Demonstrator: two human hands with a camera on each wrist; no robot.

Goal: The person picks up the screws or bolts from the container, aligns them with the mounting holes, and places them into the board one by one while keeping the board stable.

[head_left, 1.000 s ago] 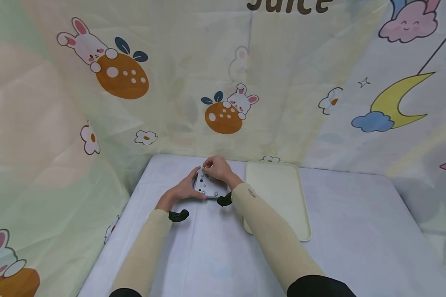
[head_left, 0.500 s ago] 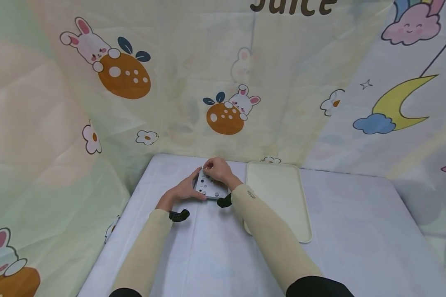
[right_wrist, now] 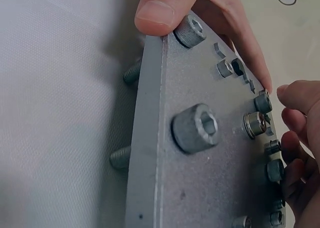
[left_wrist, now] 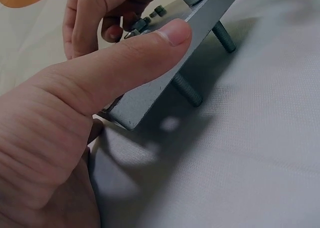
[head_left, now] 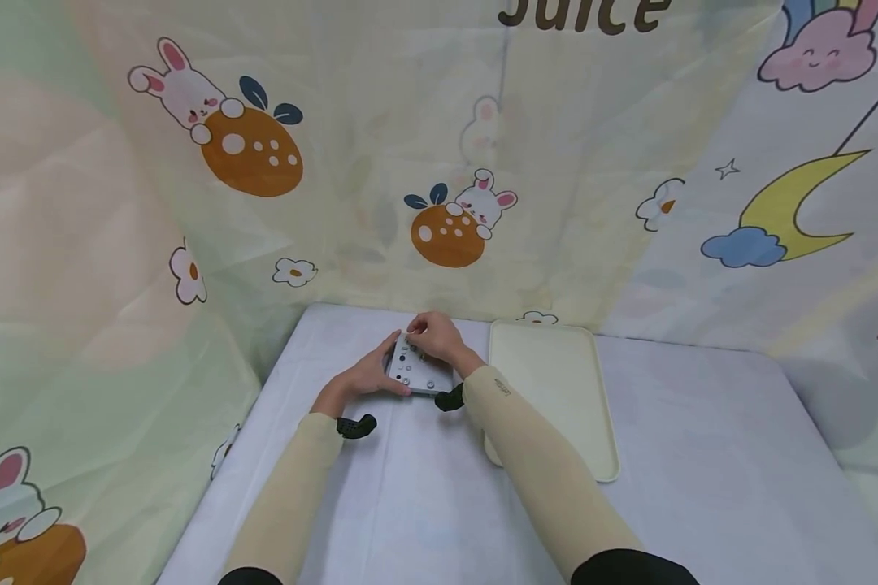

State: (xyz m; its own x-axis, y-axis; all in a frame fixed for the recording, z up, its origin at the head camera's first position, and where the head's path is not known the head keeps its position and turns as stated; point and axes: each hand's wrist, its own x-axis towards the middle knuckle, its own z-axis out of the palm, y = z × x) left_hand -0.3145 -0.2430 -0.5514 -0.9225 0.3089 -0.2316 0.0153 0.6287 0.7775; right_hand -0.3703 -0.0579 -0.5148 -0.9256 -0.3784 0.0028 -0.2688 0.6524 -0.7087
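Note:
A grey metal plate [head_left: 417, 376] set with several socket-head screws [right_wrist: 194, 129] is held tilted over the white cloth. My left hand [head_left: 369, 375] grips its left side, with the thumb [left_wrist: 145, 55] across the near edge and the other fingers behind. Threaded screw ends [left_wrist: 189, 90] stick out underneath. My right hand [head_left: 439, 340] reaches over to the far left corner, fingers curled and tips pinching at a small screw [right_wrist: 263, 103]. The exact contact is partly hidden by the fingers. More small screws and holes line the plate's far side.
A cream tray [head_left: 556, 390] lies right of the plate, partly under my right forearm. White cloth [head_left: 702, 455] covers the table. A printed curtain [head_left: 351, 146] hangs behind and at the left.
The head view has shifted slightly, so everything sits a little further right and lower. Both hands keep nearly the same place on the plate; the right fingers move only slightly.

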